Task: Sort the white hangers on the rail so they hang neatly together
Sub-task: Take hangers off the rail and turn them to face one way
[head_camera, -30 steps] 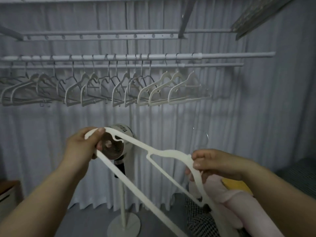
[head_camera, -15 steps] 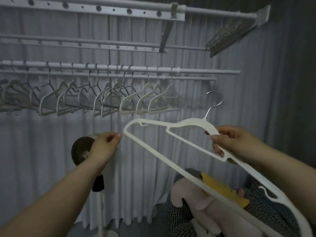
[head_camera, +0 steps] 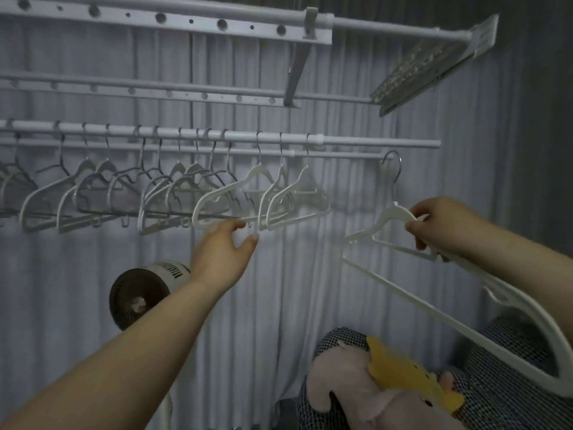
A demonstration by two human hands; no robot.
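Observation:
A row of several white hangers (head_camera: 297,193) hangs by metal hooks from the white rail (head_camera: 372,141), bunched unevenly toward the left. My right hand (head_camera: 440,228) grips the neck of a loose white hanger (head_camera: 395,212) to the right of the row. That hanger is tilted, with its far arm running down to the lower right. Its metal hook (head_camera: 393,164) reaches the right end of the lower rail (head_camera: 341,155); I cannot tell whether it rests on it. My left hand (head_camera: 226,249) is raised with fingers apart, its fingertip at the bottom bar of a hanging hanger (head_camera: 217,197).
Perforated rails (head_camera: 161,18) and a slanted rack panel (head_camera: 434,66) run overhead. A standing fan (head_camera: 139,293) is below my left forearm. A pink and yellow plush toy (head_camera: 356,383) lies on checkered fabric (head_camera: 511,383) at the lower right. Grey curtains hang behind.
My left hand has let go of the loose hanger and risen to the hanging row. My right hand has lifted the hanger up and right, bringing its hook to the rail's end.

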